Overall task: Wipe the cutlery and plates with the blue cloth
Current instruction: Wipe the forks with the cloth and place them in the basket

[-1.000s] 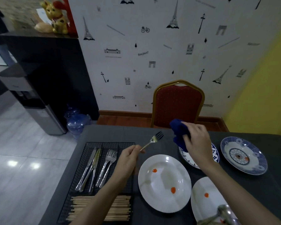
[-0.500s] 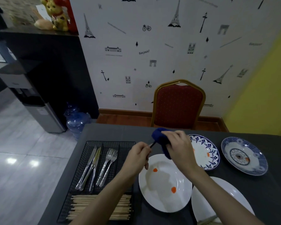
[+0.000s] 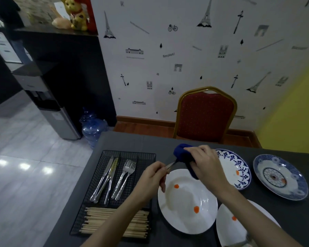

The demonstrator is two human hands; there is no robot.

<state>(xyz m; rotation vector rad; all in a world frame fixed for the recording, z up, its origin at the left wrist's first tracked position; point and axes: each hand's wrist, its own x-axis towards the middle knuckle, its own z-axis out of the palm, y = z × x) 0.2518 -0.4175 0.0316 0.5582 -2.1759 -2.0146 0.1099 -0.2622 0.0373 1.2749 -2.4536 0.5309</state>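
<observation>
Worktop (image 3: 125, 143) is dark, carrying a wire tray (image 3: 103, 158) on the left and four plates to the right. White plate (image 3: 187, 202) sits centre with two orange spots. A second white plate (image 3: 228, 227) at the bottom edge has one spot. Two blue-patterned plates, one near (image 3: 239, 168) and one far right (image 3: 282, 177), both look stained. The tray holds knives (image 3: 105, 177), forks (image 3: 125, 177) and chopsticks (image 3: 112, 221).

Right hand (image 3: 203, 163) has its fingers curled round the blue cloth (image 3: 184, 155), bunched over the head of a fork (image 3: 170, 164). Left hand (image 3: 150, 180) pinches the fork handle. Only a short bit of metal shows between hand and cloth, held above the white plate's far rim.

Risks, judged:
- The tines may snag the cloth and tug it loose if pulled hard.
- A thin pinch on the handle could let the fork twist or drop onto the plate below, clattering or chipping it.
- The cloth tail hangs close to the centre plate, so it could smear the orange spots and carry them onto the cutlery.
- All the plates remain unwiped.
</observation>
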